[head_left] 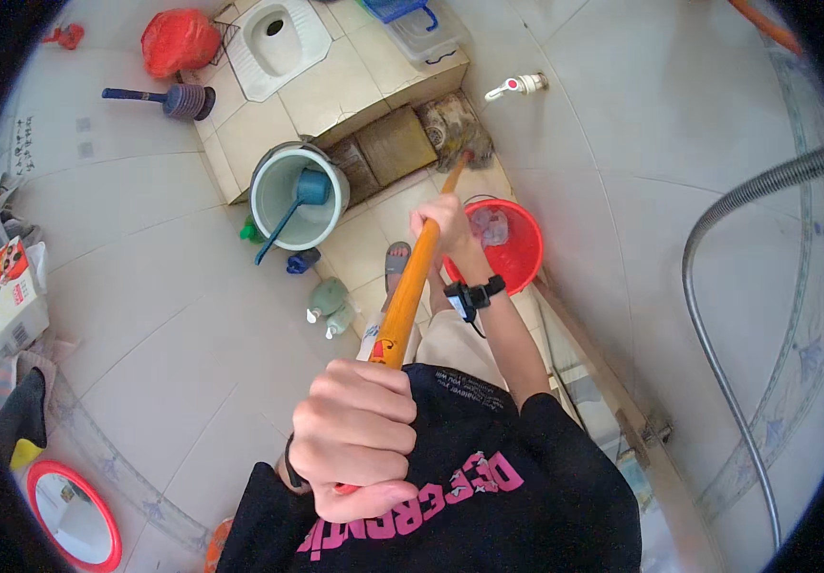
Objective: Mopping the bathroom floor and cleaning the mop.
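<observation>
A mop [412, 282] with a long orange-yellow handle runs away from me to the far step. Its grey, stringy head [460, 138] rests in the corner at the foot of the tiled step. My left hand [354, 439] is wrapped in a fist around the handle's near end, close to my chest. Farther down the shaft my right hand [443, 222] grips it too, above the tiled floor. A red bucket [526, 277] with clear plastic in it stands just right of my right hand. A black device is strapped to my right wrist.
A pale bucket [264, 205] holds a blue dipper [313, 187]. Behind it, a squat toilet [278, 48] is set in the raised step, with a plunger [187, 100] alongside. Bottles [331, 298] stand on the floor. A tap [517, 86] and grey hose [694, 267] are at the right wall.
</observation>
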Demonstrator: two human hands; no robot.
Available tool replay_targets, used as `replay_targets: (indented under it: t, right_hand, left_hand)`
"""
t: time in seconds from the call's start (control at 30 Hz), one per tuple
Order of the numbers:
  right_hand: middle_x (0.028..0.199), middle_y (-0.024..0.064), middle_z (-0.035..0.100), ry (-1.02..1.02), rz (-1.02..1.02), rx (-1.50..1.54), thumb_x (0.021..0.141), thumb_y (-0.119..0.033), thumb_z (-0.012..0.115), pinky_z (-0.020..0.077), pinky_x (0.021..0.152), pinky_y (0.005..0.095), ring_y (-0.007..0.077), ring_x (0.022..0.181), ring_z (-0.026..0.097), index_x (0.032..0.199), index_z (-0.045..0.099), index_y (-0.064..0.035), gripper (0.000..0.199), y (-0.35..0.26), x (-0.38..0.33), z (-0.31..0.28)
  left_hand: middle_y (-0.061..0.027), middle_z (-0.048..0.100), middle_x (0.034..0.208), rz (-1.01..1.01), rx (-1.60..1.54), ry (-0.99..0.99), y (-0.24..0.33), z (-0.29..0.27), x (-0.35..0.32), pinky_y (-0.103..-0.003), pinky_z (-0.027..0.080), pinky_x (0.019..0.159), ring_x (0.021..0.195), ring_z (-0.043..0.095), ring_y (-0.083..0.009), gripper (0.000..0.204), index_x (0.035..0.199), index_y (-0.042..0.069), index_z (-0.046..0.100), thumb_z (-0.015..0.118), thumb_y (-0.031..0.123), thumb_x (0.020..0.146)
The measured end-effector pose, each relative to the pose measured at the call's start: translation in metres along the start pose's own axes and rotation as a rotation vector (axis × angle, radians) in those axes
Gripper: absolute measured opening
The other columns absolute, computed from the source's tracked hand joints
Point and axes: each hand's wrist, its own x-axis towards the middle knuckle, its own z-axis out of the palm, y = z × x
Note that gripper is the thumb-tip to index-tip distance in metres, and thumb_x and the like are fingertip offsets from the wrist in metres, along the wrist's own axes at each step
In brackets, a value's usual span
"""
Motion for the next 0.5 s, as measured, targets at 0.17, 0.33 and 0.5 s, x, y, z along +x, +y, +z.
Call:
replay_targets:
  t: [0.17,0.33,0.5]
  right_hand:
    - [0.047,0.0110,0.048,0.131,-0.154,-0.111,0.069,-0.005,0.063,0.0430,0.043,0.0392,0.0293,0.043,0.052,0.051,0.046,-0.0073,0.025,0.041,0.027,0.007]
    - [0.052,0.0099,0.054,0.100,-0.131,-0.102,0.067,-0.008,0.064,0.0453,0.045,0.0389,0.0294,0.047,0.056,0.053,0.049,-0.0090,0.020,0.053,0.037,0.024]
    - [0.060,0.0077,0.062,-0.090,0.068,-0.049,0.059,-0.013,0.069,0.0491,0.054,0.0401,0.0300,0.057,0.062,0.060,0.061,-0.0137,0.008,0.024,0.009,0.021]
  left_hand:
    - [-0.0020,0.031,0.043,-0.065,0.152,-0.011,-0.021,0.009,-0.004,-0.032,0.034,0.043,0.034,0.034,-0.0174,0.037,0.044,0.009,0.034,0.053,0.013,0.076]
    - [-0.0008,0.036,0.039,-0.089,0.192,0.160,-0.026,0.000,-0.023,-0.031,0.037,0.043,0.032,0.038,-0.0166,0.045,0.042,0.012,0.033,0.048,0.016,0.084]
    - [0.0015,0.038,0.035,-0.028,0.256,0.331,-0.005,-0.003,-0.024,-0.026,0.037,0.037,0.028,0.037,-0.0128,0.051,0.041,0.016,0.031,0.044,0.017,0.091]
